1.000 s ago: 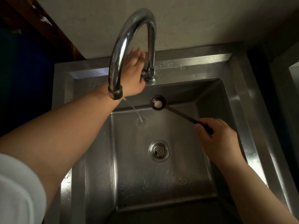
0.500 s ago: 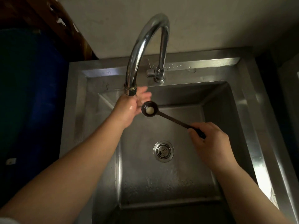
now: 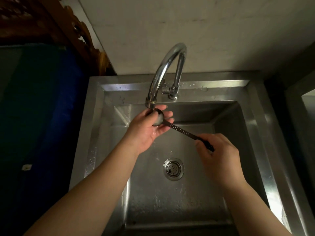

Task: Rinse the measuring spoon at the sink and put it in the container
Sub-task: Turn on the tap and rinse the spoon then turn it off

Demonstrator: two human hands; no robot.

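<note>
A dark measuring spoon (image 3: 180, 131) with a long notched handle lies across the steel sink (image 3: 255, 133). My right hand (image 3: 216, 150) grips the end of its handle. The round bowl of the spoon sits right under the spout of the curved chrome tap (image 3: 163, 72), with water on it. My left hand (image 3: 148, 128) cups the bowl from below and the left, thumb on its rim, fingers wet. No container is in view.
The drain strainer (image 3: 173, 169) lies in the middle of the wet basin. A small tap lever (image 3: 166, 90) sticks out at the tap's base. A dark blue surface (image 3: 42, 116) fills the left; carved wood (image 3: 51, 23) stands behind it. Another steel edge (image 3: 305, 103) shows at right.
My left hand left the tap lever and came down under the spout onto the spoon's bowl. The spoon moved left under the spout. The view pulled back.
</note>
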